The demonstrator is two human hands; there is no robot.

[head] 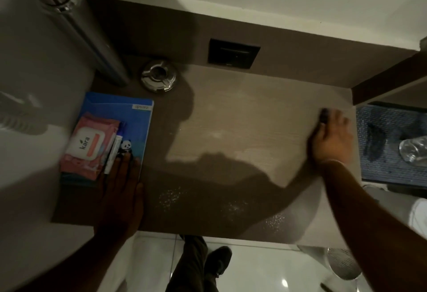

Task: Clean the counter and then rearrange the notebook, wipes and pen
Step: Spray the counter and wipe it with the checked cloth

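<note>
Cleaning in progress on a brown desk, lit across its 3 o'clock half and shadowed toward 6 and 9. At 9 o'clock lies the blue notebook. The pink wipes pack sits on its left part, with the pen just beside the pack, also on the cover. The left hand, at 7 o'clock, lies flat with straight fingers, tips on the notebook's near corner, gripping nothing. The right hand, at 3 o'clock near the desk's edge, is blurred, its fingers bent over a small dark wad pressed to the surface; what the wad is cannot be told. A steel ashtray sits at 11 o'clock. Pale specks dot the front strip at 6 o'clock, between the hands. The wipe would likely go best in overlapping passes from 3 toward 6, gathering those specks off the front edge, with the flat hand steadying the stack so nothing slides.
</note>
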